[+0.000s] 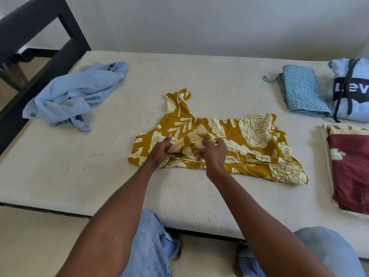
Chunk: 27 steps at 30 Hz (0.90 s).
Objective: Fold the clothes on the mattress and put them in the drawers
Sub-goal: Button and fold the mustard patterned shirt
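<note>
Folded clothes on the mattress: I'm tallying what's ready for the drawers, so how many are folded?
3, all on the right: the zigzag blue cloth, the light blue hoodie beside it, and the maroon garment nearer. More may lie off-frame.

left arm: bare, comes in from the bottom left, stretched forward and angling right toward the middle
right arm: bare too, comes in from the bottom right, angling left so both wrists end up close together
left hand [159, 151]: back of the hand up, fingers curled, thumb and fingers pinched shut in a grip on a bunched fold of cloth
right hand [212, 152]: just beside the left, knuckles up, fingertips tucked down and pinching the same fold
spacing: hands nearly touching, forearms making a narrow V
legs: knees in light blue jeans at the bottom edge
</note>
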{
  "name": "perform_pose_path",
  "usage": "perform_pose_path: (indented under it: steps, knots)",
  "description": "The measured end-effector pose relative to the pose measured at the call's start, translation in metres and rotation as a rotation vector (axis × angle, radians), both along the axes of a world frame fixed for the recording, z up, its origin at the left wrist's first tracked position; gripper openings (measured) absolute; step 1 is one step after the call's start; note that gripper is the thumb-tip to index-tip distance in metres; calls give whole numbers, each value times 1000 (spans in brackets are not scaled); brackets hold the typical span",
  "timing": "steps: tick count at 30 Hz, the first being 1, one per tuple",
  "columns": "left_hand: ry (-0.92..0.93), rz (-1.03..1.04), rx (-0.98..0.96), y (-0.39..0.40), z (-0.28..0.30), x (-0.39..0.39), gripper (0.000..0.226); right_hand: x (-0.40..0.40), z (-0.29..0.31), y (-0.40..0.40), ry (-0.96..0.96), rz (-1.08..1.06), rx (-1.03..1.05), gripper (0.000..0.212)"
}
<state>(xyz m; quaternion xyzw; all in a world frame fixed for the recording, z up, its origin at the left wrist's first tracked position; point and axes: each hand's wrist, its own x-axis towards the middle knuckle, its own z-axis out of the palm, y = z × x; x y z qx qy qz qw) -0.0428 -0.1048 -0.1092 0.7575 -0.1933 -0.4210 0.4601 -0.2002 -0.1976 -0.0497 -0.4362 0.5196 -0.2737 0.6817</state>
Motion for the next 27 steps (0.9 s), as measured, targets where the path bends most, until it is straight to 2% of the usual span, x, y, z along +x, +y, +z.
perform_pose_path:
  steps: [1, 3, 5, 10, 14, 16, 17, 18, 20, 22, 23, 25, 27]
  knots:
    - [57, 27, -35, -1, 2, 0, 54, -2, -5, -10, 3, -94, 90, 23]
    - [-74, -26, -21, -5, 0, -1, 35, -9, -21, -23, 88, -223, 185, 30]
    - [-225, -34, 41, -11, -6, -2, 20, -17, -36, -24, 209, -254, 198, 31]
    - [-595, -47, 175, -33, -6, -7, 22, -24, -47, -16, 325, -216, 119, 25]
    - [-897, -71, 213, -46, -11, -13, 30, -28, -50, -13, 564, -115, -12, 36]
    - [-1071, -50, 175, -45, -15, -21, 30, -32, -53, -10, 688, -44, -187, 44]
    - [-1168, -40, 140, -43, -17, -25, 27, -34, -56, -9, 781, 11, -368, 48]
    - [-1257, -54, 101, -38, -20, -30, 24, -37, -59, -7, 856, 108, -577, 52]
    - [-1379, -190, 41, -29, -29, -40, 26, -42, -70, -5, 896, 438, -931, 52]
    - [-1357, -376, 133, -19, -40, -48, 41, -47, -80, -5, 936, 713, -1018, 45]
    - [-1302, -453, 248, -12, -45, -50, 48, -49, -83, -5, 986, 763, -1012, 44]
    - [-1171, -555, 446, -5, -53, -53, 54, -57, -85, -8, 1071, 759, -970, 47]
    - [-1072, -607, 529, -2, -54, -49, 56, -59, -84, -6, 1112, 788, -936, 52]
